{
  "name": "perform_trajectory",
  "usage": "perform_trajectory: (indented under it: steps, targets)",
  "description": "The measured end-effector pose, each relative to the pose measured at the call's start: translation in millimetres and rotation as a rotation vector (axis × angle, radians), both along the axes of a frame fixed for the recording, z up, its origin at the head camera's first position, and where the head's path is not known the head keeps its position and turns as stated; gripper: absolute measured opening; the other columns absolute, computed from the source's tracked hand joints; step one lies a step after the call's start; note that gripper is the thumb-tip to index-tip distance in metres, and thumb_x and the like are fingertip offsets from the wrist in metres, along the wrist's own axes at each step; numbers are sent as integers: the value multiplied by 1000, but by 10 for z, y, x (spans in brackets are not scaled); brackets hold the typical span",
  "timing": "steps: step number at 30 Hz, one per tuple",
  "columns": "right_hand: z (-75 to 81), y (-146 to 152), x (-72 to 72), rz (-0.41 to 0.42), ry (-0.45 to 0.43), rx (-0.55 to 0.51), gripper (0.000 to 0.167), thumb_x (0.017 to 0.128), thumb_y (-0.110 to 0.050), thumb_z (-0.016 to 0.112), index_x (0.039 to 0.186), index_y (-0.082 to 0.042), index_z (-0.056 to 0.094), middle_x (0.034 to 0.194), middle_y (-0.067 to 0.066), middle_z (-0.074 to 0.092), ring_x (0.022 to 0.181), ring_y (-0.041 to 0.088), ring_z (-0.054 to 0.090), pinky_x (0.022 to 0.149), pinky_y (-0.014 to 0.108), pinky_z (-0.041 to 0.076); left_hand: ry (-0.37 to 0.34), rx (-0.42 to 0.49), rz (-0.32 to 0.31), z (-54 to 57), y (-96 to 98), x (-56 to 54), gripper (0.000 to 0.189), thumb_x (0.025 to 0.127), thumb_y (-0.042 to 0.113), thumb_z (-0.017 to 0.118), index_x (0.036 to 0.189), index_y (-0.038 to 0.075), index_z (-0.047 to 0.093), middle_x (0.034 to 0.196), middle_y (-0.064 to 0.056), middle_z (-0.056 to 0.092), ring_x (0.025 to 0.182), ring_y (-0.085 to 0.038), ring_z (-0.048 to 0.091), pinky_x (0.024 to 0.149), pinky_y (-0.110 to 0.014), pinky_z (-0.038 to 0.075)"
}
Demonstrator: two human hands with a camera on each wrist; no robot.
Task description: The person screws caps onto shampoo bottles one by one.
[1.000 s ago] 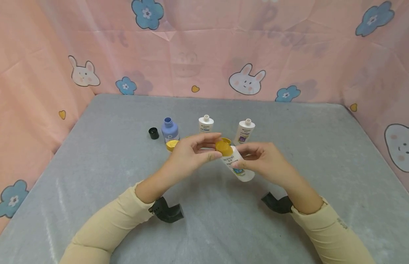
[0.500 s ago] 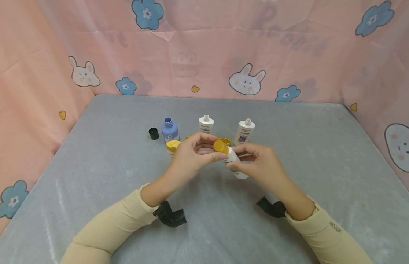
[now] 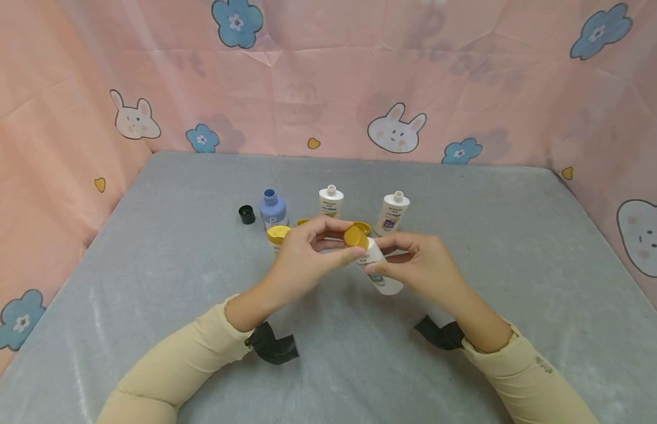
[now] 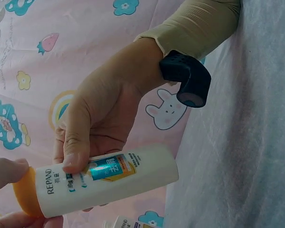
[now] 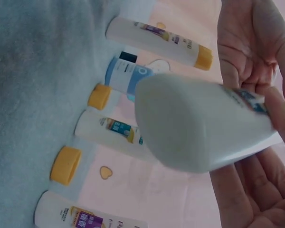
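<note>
A white REPAND bottle (image 3: 388, 285) with a yellow cap (image 3: 356, 237) is held tilted above the table, its capped end up and to the left. My left hand (image 3: 302, 259) pinches the cap between thumb and fingers. My right hand (image 3: 421, 262) grips the bottle's body, with the thumb across the front near the label (image 4: 108, 168). The cap sits against the bottle's top with no gap showing in the left wrist view. Seen from the right wrist, the bottle's base (image 5: 175, 123) faces the camera and hides the cap.
Behind the hands stand two uncapped white bottles (image 3: 331, 199) and an uncapped blue bottle (image 3: 273, 211). A black cap (image 3: 246, 214) lies left of the blue one. Two loose yellow caps (image 5: 65, 165) lie between bottles. Beside my left hand is a yellow-capped bottle (image 5: 156, 42).
The bottle has turned and tilted in my hands, so the cap's top faces the camera more. My left hand has moved slightly right; my right hand has shifted slightly left and down.
</note>
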State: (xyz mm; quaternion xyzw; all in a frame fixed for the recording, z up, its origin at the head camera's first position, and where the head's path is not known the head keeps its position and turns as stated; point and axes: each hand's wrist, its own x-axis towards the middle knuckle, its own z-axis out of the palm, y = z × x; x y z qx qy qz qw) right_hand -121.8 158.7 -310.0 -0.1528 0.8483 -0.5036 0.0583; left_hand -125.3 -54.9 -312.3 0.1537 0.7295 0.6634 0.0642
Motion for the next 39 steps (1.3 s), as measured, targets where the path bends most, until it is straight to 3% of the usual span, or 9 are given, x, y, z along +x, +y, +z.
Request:
perform_trajectory:
  steps: [8, 15, 18, 22, 26, 39]
  targets:
    - [33, 66, -41, 70, -75, -27, 28, 81, -13, 83, 105, -2, 75, 101, 15, 74, 81, 16, 73, 73, 29, 61, 54, 13, -100, 8, -41, -20, 37, 85, 5, 76, 120, 1, 65, 122, -13, 67, 107, -21, 69, 95, -29, 58]
    - [48, 90, -65, 119, -132, -73, 28, 81, -8, 82, 105, 2, 74, 101, 14, 74, 82, 16, 72, 74, 30, 61, 103, 12, -158, -5, -47, -27, 39, 87, 3, 74, 124, -1, 63, 126, -14, 66, 113, -22, 65, 100, -26, 54]
    - [53, 86, -71, 69, -129, -42, 30, 82, -14, 82, 107, -1, 74, 103, 14, 74, 85, 17, 72, 75, 31, 61, 96, 46, -131, -22, -17, -20, 42, 89, 1, 71, 129, -3, 60, 130, -17, 63, 117, -26, 63, 101, -28, 54]
    - [46, 65, -69, -29, -105, 11, 34, 81, -23, 84, 109, -6, 75, 109, 12, 73, 90, 20, 74, 76, 32, 62, 34, 92, -52, -51, 31, -14, 41, 91, 1, 70, 130, -2, 58, 132, -17, 60, 118, -28, 64, 100, -30, 55]
    - [16, 27, -51, -49, -75, 24, 34, 79, -24, 85, 107, -7, 75, 111, 13, 73, 93, 24, 74, 77, 32, 63, -12, 73, -6, -69, 41, -19, 36, 90, 6, 73, 123, 2, 61, 126, -13, 63, 112, -24, 67, 94, -28, 58]
    - [26, 1, -13, -37, -48, 6, 32, 79, -19, 85, 107, -6, 76, 113, 14, 72, 92, 27, 75, 75, 30, 63, 125, 33, 0, -71, 37, -9, 31, 88, 3, 73, 118, -2, 66, 120, -16, 68, 111, -24, 66, 101, -32, 55]
